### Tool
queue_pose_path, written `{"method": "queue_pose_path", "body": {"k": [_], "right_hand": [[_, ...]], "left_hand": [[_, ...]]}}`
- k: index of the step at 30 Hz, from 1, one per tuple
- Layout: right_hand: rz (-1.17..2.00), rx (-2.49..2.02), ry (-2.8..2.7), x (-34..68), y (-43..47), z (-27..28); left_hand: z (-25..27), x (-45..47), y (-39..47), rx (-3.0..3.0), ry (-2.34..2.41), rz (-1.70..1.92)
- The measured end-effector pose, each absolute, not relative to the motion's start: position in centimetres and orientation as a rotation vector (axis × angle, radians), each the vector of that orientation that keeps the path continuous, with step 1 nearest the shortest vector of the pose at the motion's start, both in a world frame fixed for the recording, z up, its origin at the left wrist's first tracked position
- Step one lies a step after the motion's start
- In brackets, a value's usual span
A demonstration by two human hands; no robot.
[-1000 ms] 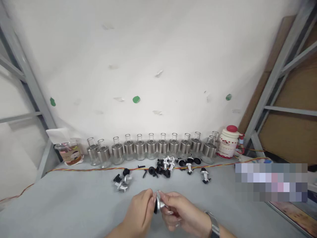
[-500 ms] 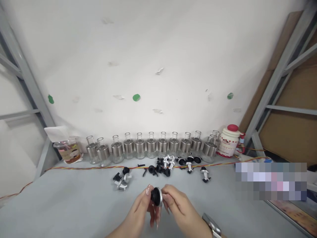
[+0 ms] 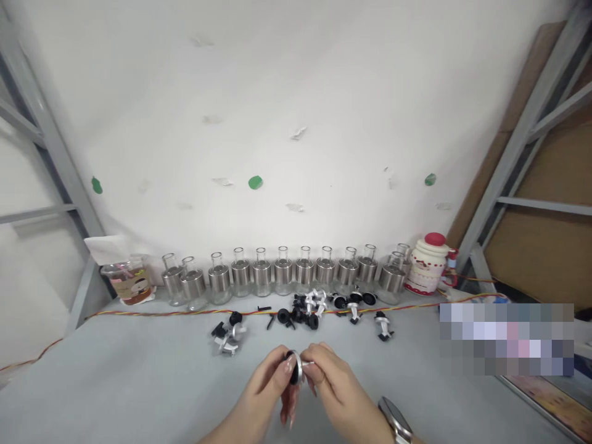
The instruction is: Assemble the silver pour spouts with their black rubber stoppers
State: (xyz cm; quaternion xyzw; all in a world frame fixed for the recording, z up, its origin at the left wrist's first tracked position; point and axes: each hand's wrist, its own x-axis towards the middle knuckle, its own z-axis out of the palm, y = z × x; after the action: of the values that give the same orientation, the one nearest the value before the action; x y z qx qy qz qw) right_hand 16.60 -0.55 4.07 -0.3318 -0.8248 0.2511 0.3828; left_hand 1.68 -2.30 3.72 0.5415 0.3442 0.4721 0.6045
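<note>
We pinch the small black-and-silver round stopper cap point(image 3: 294, 366) in both hands: left hand point(image 3: 268, 394), right hand point(image 3: 335, 388); keep halves aligned squarely.

Black-and-silver cap point(image 3: 295, 366), grey table point(image 3: 139, 382)

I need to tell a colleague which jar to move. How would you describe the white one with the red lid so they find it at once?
Look along the white wall to the row of glass bottles with silver bands standing at its foot on the grey table. At the right end of that row stands the jar. It alone is opaque white and rounded, with red trim and a red domed lid.
</note>
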Motion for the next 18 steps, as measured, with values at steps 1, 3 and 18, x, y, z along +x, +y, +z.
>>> {"method": "queue_pose_path", "body": {"k": [1,3,18], "right_hand": [[0.631,-0.838,-2.105,16.61,-0.58,4.06],[0.604,-0.806,-2.114,16.61,-0.65,4.07],[0.821,-0.838,-2.052,16.8,-0.54,4.1]], "left_hand": [[3.83,1.71,-2.42,1.265,0.798,1.089],[4.06,1.73,-2.63,1.312,0.782,1.074],[3.92,1.59,-2.07,1.267,0.712,1.025]]}}
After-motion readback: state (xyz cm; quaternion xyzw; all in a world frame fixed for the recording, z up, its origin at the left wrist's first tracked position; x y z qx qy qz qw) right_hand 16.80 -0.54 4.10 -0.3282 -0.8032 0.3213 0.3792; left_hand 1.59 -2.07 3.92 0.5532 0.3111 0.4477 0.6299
